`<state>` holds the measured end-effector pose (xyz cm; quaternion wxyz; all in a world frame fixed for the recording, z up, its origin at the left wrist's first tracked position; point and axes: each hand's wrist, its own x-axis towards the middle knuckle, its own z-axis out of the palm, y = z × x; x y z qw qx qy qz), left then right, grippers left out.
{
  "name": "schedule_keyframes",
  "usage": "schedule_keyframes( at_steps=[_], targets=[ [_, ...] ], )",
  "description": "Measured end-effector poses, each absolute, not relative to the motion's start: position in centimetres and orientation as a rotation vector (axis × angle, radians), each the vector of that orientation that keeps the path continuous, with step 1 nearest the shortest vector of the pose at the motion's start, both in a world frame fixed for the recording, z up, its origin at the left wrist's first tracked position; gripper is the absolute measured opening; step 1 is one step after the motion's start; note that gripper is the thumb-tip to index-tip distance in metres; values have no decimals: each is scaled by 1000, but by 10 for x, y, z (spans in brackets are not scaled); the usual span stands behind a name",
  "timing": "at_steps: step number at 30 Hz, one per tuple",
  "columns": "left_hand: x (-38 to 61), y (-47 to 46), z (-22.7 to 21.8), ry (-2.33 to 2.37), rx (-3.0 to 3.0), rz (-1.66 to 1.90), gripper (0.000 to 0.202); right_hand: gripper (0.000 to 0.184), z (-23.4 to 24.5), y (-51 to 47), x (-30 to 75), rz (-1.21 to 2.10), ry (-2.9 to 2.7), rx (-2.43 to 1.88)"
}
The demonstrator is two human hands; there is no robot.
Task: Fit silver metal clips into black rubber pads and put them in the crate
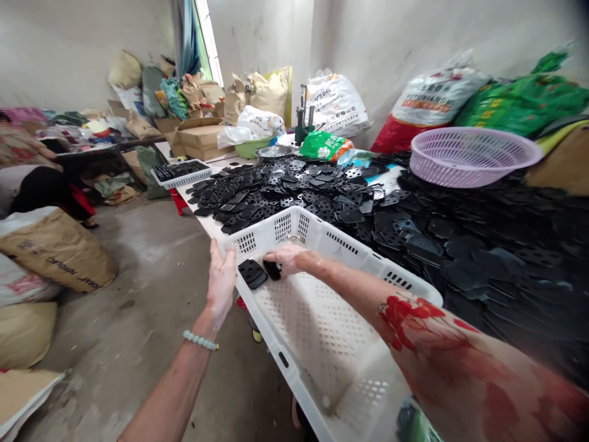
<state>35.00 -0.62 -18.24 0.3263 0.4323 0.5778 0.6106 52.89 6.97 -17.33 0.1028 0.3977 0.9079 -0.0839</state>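
A white plastic basket [322, 380] with slotted walls stands in front of me. My left hand [221, 273] grips its left rim near the far corner, fingers over the outer edge. Inside the basket, at the far left corner, my right hand [286, 260] holds a black flat plate [272, 269], tilted on edge. Beside it, another stack of black plates with small holes [252, 274] leans against the left wall. The rest of the basket floor shows bare perforated plastic. The right fingertips are partly hidden.
Heaped black plates [285, 184] cover the table behind and right of the basket. A purple basket [473, 156] sits on the right heap. A filled white tray [181, 174] stands at far left. Sacks [55, 248] lie on the floor at left, near another person [32, 166].
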Motion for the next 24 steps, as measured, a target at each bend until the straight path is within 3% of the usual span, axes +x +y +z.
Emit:
schedule_keyframes(
  at_steps=[10, 14, 24],
  targets=[
    [353, -8, -177, 1531, 1057, 1587, 82, 37, -175, 65, 514, -323, 2556, 1615],
    [353, -8, -178, 1508, 1065, 1598, 82, 44, -169, 59, 508, -373, 2436, 1825],
    [354, -9, -175, 1561, 1057, 1596, 81, 30, -169, 72, 505, -654, 2292, 2073]
  ],
)
